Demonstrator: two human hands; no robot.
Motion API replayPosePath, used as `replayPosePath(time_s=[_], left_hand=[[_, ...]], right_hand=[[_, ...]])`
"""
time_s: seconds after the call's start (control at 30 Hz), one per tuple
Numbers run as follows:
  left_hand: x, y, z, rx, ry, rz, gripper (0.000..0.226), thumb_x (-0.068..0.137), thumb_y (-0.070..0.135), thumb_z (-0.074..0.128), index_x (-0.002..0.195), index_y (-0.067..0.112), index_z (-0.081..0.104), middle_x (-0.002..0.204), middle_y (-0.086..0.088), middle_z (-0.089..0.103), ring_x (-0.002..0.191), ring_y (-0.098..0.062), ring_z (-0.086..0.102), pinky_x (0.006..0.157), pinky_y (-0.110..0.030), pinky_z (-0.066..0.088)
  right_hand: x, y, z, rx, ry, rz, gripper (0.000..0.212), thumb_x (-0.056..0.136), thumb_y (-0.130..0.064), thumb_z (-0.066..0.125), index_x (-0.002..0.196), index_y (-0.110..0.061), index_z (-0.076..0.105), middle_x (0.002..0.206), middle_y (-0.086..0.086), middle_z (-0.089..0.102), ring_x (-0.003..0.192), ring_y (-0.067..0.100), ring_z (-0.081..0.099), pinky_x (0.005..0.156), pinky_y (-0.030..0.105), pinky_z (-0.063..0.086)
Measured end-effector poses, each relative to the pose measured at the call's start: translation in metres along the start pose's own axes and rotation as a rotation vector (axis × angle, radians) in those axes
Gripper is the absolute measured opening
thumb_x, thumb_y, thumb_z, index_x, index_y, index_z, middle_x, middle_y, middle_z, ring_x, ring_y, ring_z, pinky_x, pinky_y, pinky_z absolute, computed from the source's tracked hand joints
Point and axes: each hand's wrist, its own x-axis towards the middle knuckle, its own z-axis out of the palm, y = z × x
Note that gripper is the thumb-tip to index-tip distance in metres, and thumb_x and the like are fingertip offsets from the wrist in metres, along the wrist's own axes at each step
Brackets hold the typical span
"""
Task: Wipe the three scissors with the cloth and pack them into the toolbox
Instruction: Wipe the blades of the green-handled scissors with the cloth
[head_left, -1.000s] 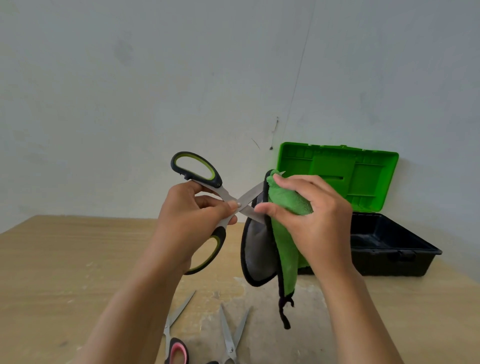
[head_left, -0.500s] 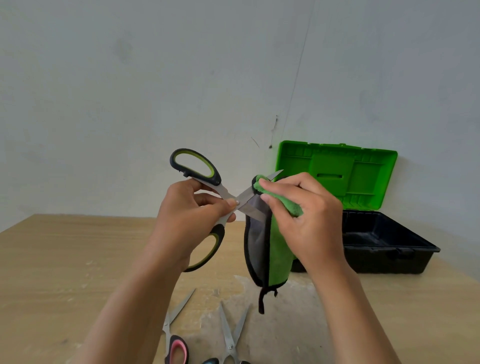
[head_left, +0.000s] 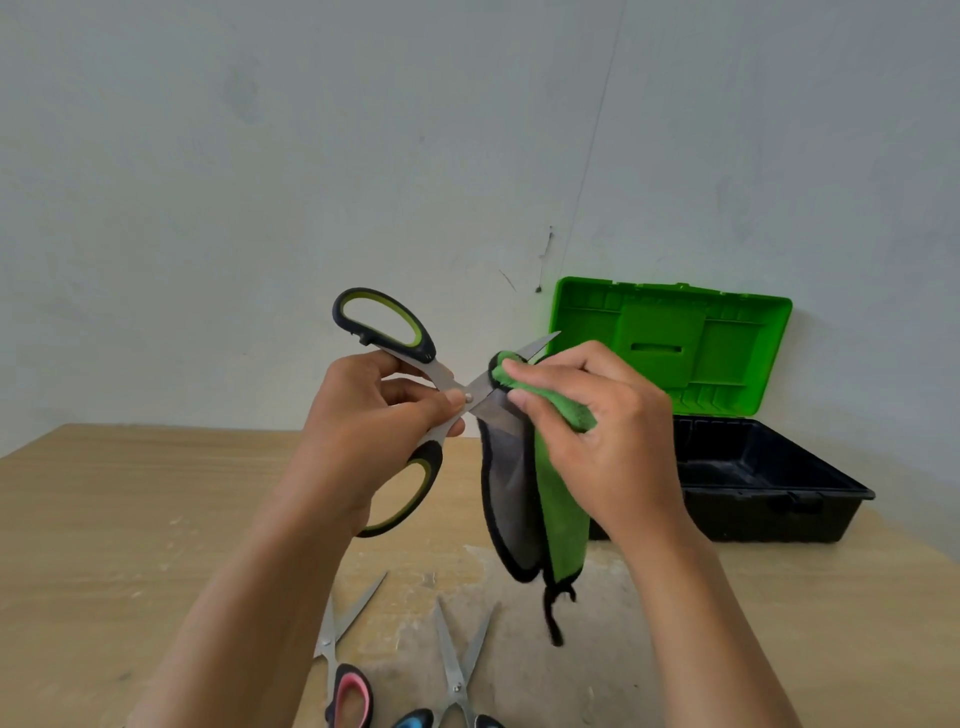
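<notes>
Pink-handled scissors (head_left: 332, 656) and blue-handled scissors (head_left: 458, 670) lie with blades apart at the near edge of the table (head_left: 104, 519). Above them, the left hand (head_left: 374, 431), fingers curled, grips the green-handled scissors (head_left: 410, 358) by the pivot, blades spread, clear of the table. The right hand (head_left: 597, 436) pinches the cloth (head_left: 540, 499) round the upper blade; the remainder hangs down. Far right, the toolbox (head_left: 779, 499) stands on the table, lid (head_left: 670, 332) raised. Contents of its black base cannot be told.

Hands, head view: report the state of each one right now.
Left hand: grips the green-handled scissors, blades spread apart.
Right hand: pinches the green cloth around one blade.
</notes>
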Motion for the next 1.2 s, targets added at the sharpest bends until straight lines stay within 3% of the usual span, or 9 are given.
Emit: replayPosePath(time_s=[0.23, 0.33, 0.5, 0.6, 0.73, 0.8, 0.93, 1.07, 1.2], left_hand=[[0.0, -0.001, -0.002, 0.079, -0.048, 0.002, 0.017, 0.081, 0.014, 0.077, 0.094, 0.012, 0.066, 0.07, -0.003, 0.076, 0.068, -0.012, 0.075, 0.063, -0.019, 0.053], [0.001, -0.003, -0.002, 0.112, -0.069, -0.008, 0.016, 0.08, 0.014, 0.077, 0.092, 0.011, 0.066, 0.069, -0.003, 0.076, 0.07, -0.014, 0.076, 0.068, -0.025, 0.055], [0.004, -0.006, -0.014, 0.244, -0.148, 0.007, 0.014, 0.08, 0.015, 0.078, 0.086, 0.007, 0.068, 0.069, -0.005, 0.077, 0.071, -0.017, 0.076, 0.078, -0.038, 0.058], [0.002, -0.004, -0.017, 0.329, -0.202, 0.052, 0.013, 0.08, 0.018, 0.078, 0.084, 0.01, 0.069, 0.068, -0.003, 0.077, 0.072, -0.014, 0.075, 0.077, -0.034, 0.057], [0.001, -0.004, -0.012, 0.384, -0.23, 0.08, 0.014, 0.08, 0.019, 0.078, 0.084, 0.012, 0.067, 0.066, 0.0, 0.076, 0.07, -0.009, 0.074, 0.072, -0.027, 0.051], [0.0, -0.004, -0.01, 0.4, -0.229, 0.09, 0.015, 0.08, 0.019, 0.079, 0.085, 0.012, 0.067, 0.065, 0.0, 0.076, 0.069, -0.009, 0.074, 0.071, -0.027, 0.05], [0.001, -0.006, -0.01, 0.421, -0.233, 0.099, 0.017, 0.079, 0.016, 0.079, 0.087, 0.011, 0.066, 0.063, -0.001, 0.075, 0.07, -0.011, 0.074, 0.074, -0.03, 0.052], [0.003, -0.008, -0.009, 0.426, -0.221, 0.119, 0.017, 0.078, 0.014, 0.08, 0.086, 0.009, 0.066, 0.063, -0.001, 0.075, 0.067, -0.01, 0.073, 0.072, -0.027, 0.05], [0.004, -0.009, -0.008, 0.409, -0.206, 0.129, 0.018, 0.078, 0.013, 0.08, 0.087, 0.008, 0.066, 0.064, -0.003, 0.075, 0.067, -0.013, 0.074, 0.077, -0.033, 0.056]], right_hand=[[0.001, 0.011, -0.009, -0.071, 0.054, 0.125, 0.023, 0.085, -0.013, 0.079, 0.108, -0.015, 0.08, 0.088, -0.002, 0.068, 0.072, 0.006, 0.058, 0.061, 0.006, 0.042], [0.0, 0.02, -0.018, -0.13, 0.04, 0.218, 0.023, 0.087, -0.017, 0.078, 0.109, -0.019, 0.079, 0.088, -0.004, 0.068, 0.065, 0.001, 0.056, 0.056, 0.006, 0.04], [0.003, 0.033, -0.051, -0.067, 0.024, 0.408, 0.024, 0.089, -0.02, 0.074, 0.112, -0.027, 0.078, 0.104, -0.011, 0.073, 0.087, -0.016, 0.061, 0.074, -0.005, 0.038], [0.007, 0.027, -0.065, -0.066, -0.051, 0.351, 0.026, 0.091, -0.02, 0.072, 0.114, -0.029, 0.077, 0.11, -0.019, 0.071, 0.099, -0.024, 0.058, 0.082, -0.005, 0.037], [0.012, 0.008, -0.062, -0.044, -0.269, 0.243, 0.028, 0.089, -0.023, 0.072, 0.116, -0.03, 0.075, 0.115, -0.019, 0.072, 0.107, -0.007, 0.066, 0.095, 0.011, 0.05], [0.012, 0.0, -0.055, -0.038, -0.384, 0.274, 0.029, 0.087, -0.031, 0.074, 0.116, -0.038, 0.075, 0.117, -0.021, 0.072, 0.101, 0.003, 0.071, 0.09, 0.02, 0.056], [0.01, -0.002, -0.045, -0.009, -0.405, 0.344, 0.021, 0.076, -0.044, 0.081, 0.094, -0.035, 0.075, 0.099, -0.024, 0.072, 0.092, -0.006, 0.067, 0.075, 0.003, 0.046], [0.01, -0.003, -0.043, 0.057, -0.481, 0.331, 0.011, 0.079, -0.04, 0.08, 0.083, -0.032, 0.075, 0.085, -0.02, 0.073, 0.083, 0.001, 0.067, 0.069, 0.013, 0.049], [0.009, -0.006, -0.041, 0.088, -0.559, 0.331, 0.012, 0.083, -0.043, 0.075, 0.086, -0.032, 0.073, 0.094, -0.02, 0.074, 0.093, 0.005, 0.067, 0.085, 0.031, 0.051]])
